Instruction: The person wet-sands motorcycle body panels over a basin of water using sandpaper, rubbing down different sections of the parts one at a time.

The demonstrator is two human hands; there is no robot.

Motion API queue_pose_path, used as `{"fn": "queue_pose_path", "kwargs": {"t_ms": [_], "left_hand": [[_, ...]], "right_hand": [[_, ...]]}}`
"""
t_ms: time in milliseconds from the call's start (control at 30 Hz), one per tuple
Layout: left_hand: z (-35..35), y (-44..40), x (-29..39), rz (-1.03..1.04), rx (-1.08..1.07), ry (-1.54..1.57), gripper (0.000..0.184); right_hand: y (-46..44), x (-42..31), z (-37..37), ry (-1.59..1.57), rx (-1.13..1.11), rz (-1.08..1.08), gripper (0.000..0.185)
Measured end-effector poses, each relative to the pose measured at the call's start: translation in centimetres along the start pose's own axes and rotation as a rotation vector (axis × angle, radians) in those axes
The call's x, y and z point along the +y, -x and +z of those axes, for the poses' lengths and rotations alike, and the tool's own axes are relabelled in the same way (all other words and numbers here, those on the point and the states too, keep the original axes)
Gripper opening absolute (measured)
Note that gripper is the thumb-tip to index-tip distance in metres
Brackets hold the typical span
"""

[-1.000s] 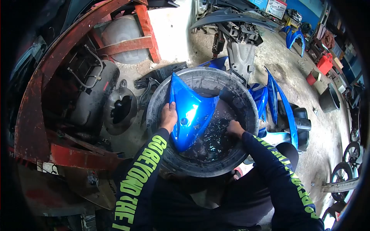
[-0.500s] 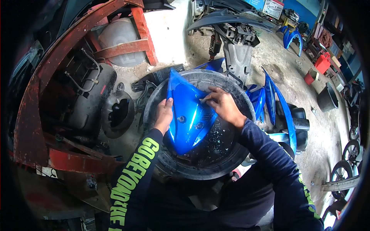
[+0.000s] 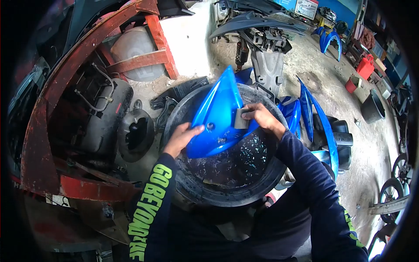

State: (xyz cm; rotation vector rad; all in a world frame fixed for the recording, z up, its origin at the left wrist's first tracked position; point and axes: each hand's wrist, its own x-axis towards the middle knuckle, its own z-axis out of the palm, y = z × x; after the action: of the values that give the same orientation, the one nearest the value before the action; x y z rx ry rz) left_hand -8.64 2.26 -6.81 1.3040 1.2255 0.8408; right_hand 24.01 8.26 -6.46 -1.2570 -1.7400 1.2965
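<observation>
A glossy blue motorcycle fairing panel [image 3: 214, 113] is held tilted above a round black basin [image 3: 238, 199], its pointed end towards the far side. My left hand [image 3: 182, 138] grips the panel's left edge, the thumb lying on its face near a round hole. In my right hand [image 3: 261, 118] a small grey piece of sandpaper [image 3: 241, 118] is pinched against the panel's right side. Dark liquid with shiny reflections [image 3: 238, 161] lies in the basin below. The fingers behind the panel are hidden.
Several blue panels [image 3: 321, 122] lie right of the basin. Beyond it stands a partly stripped motorcycle frame [image 3: 267, 65]. To the left are a red metal frame [image 3: 37, 135] and a dark tank [image 3: 107, 113]. A black bucket [image 3: 372, 107] stands at the right.
The panel has swung so its tip points further right, and its lower end has lifted. My left hand has moved lower on its edge; the grey sandpaper now shows more fully.
</observation>
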Motion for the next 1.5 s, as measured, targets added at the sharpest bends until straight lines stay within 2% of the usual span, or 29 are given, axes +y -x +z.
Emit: {"fn": "queue_pose_path", "kwargs": {"t_ms": [67,100,133,167,200,267,333,400,467,500,533,600,667,733,767,900,1033,1067,1133,1167,1267,1300,1400,1467,1500], "left_hand": [[-0.7,1.4,0.4,-0.062,-0.233,0.036,0.050],[-0.8,1.9,0.8,-0.174,-0.239,0.108,0.052],[-0.4,2.2,0.8,-0.173,-0.238,0.102,0.052],[0.4,2.6,0.6,-0.044,-0.227,0.272,0.051],[1.3,2.8,0.5,0.085,-0.218,0.440,0.050],[2.7,2.9,0.3,0.081,-0.177,0.554,0.046],[4.1,3.4,0.3,-0.011,-0.101,0.735,0.046],[5.7,3.9,-0.3,-0.003,-0.075,0.770,0.046],[7.1,4.0,-0.5,-0.025,0.050,0.871,0.047],[7.5,4.2,-0.4,-0.007,0.064,0.880,0.047],[7.6,4.5,-0.1,-0.002,0.060,0.878,0.047],[7.3,5.4,0.9,-0.084,0.106,0.937,0.047],[7.1,5.8,2.1,-0.056,0.069,0.980,0.045],[7.4,6.5,3.4,0.048,0.061,0.929,0.044],[7.6,6.7,3.3,0.024,0.065,0.917,0.048],[8.1,7.4,1.1,0.037,0.086,0.933,0.055],[8.2,8.0,2.7,0.027,0.098,0.946,0.054],[8.1,7.8,2.8,0.030,0.107,0.938,0.054],[8.1,7.6,2.8,0.036,0.119,0.931,0.054],[8.0,7.4,2.7,0.041,0.133,0.924,0.055],[8.3,7.4,2.5,0.039,0.148,0.912,0.056],[8.4,7.2,2.5,0.043,0.147,0.912,0.056],[8.2,6.9,1.7,0.008,0.179,0.878,0.055],[8.4,6.8,2.3,0.025,0.208,0.886,0.055],[8.6,6.7,2.4,0.037,0.237,0.893,0.054]], "right_hand": [[0.2,-0.1,-0.3,-0.221,0.125,0.030,0.021],[0.1,-0.1,-0.3,-0.283,0.173,0.047,0.022],[0.0,-0.2,-0.4,-0.347,0.223,0.063,0.022],[-0.1,-0.2,-0.3,-0.348,0.227,0.059,0.022],[-0.1,-0.2,-0.2,-0.217,0.294,0.034,0.022],[0.0,-1.1,0.9,0.004,0.505,-0.047,0.022],[1.4,-3.2,2.8,0.292,0.693,-0.311,0.022],[3.5,-4.7,5.1,0.451,0.608,-0.493,0.027],[5.1,-3.6,7.6,0.640,0.378,-0.559,0.041],[6.4,-3.1,9.2,0.749,0.275,-0.675,0.046],[7.4,-2.1,11.1,0.886,0.246,-0.722,0.048],[8.9,-2.9,11.7,0.810,0.150,-0.678,0.051],[6.8,-2.8,9.6,0.763,0.243,-0.719,0.049],[5.5,-4.0,7.1,0.744,0.323,-0.628,0.049],[5.6,-4.3,7.4,0.699,0.322,-0.688,0.050],[8.7,-6.2,9.6,0.637,0.093,-0.720,0.051],[5.8,-5.7,7.3,0.728,0.295,-0.643,0.046],[6.8,-6.6,8.1,0.729,0.294,-0.643,0.046],[9.2,-7.8,10.1,0.696,0.104,-0.790,0.045],[8.6,-7.5,9.8,0.711,0.105,-0.802,0.043],[5.0,-5.6,6.7,0.686,0.325,-0.678,0.034],[5.1,-4.9,7.2,0.778,0.347,-0.688,0.036],[8.4,-5.2,9.7,0.838,0.174,-0.719,0.048],[6.8,-4.5,8.4,0.907,0.255,-0.725,0.051],[5.9,-4.8,7.7,0.964,0.278,-0.655,0.049]]}}
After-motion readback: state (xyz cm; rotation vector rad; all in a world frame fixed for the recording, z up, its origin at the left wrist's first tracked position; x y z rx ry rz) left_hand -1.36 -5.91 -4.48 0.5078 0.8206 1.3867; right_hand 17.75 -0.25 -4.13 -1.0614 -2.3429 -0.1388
